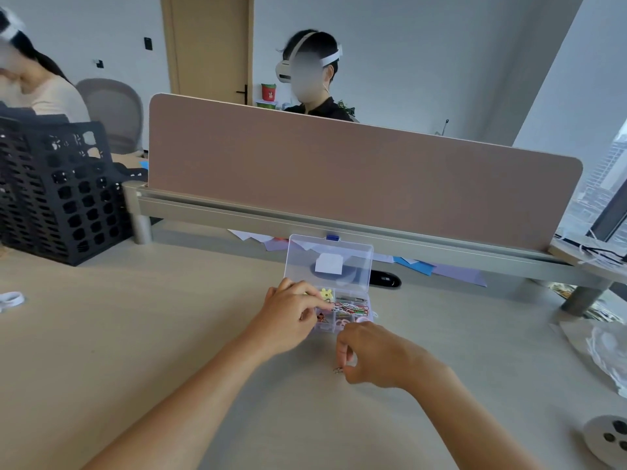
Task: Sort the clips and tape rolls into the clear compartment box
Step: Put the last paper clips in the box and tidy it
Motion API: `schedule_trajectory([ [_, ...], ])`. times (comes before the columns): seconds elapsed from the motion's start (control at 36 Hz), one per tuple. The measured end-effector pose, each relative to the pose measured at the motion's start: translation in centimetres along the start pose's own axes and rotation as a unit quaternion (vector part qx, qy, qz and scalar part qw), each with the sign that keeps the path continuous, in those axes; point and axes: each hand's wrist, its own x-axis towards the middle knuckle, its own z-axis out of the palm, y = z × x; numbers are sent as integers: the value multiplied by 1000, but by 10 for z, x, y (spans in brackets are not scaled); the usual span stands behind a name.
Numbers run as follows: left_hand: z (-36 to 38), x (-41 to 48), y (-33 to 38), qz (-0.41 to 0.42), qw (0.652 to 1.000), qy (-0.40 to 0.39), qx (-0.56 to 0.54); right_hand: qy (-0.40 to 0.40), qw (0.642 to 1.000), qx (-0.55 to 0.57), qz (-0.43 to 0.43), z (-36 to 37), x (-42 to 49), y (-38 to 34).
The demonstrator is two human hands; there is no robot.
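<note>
The clear compartment box (371,315) lies on the desk with its lid (328,262) standing open. Coloured paper clips (351,308) fill a middle compartment, a yellow clip (326,294) sits at the back left, and a pink tape roll (362,319) shows at the front right. My left hand (293,315) rests on the box's left side, fingertips pinched over the coloured clips. My right hand (369,356) hovers just in front of the box, thumb and fingers pinching a small metal clip (338,369) at the desk surface.
A black mesh basket (57,195) stands at the left. A pink divider panel (356,178) runs along the desk's back, with coloured papers (441,268) and a black object (385,279) beneath it. A plastic bag (600,354) lies right, a round grommet (609,439) near right, a white ring (12,299) far left.
</note>
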Motion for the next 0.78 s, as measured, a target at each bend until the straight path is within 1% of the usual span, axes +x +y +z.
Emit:
schedule_trajectory([
  [0.17,1,-4,-4,8,1000,29,-5,-5,1000,15,15,2,-2,1],
  [0.36,4,-3,-7,10,999,35,-5,-2,999,41,16,5,-1,6],
  [0.44,5,-2,-5,10,999,22,23,-5,998,66,19,8,1,11],
  [0.53,6,0,-4,11,997,45,66,2,995,99,22,7,3,14],
  [0.58,6,2,-4,6,995,56,88,49,991,120,32,0,6,19],
  [0.67,7,2,-5,7,990,50,129,161,977,125,60,-12,14,34],
  [0.69,8,3,-5,4,990,49,133,185,972,126,71,-15,16,38],
  [0.78,11,5,-10,-36,992,57,104,209,966,123,92,-22,26,46],
])
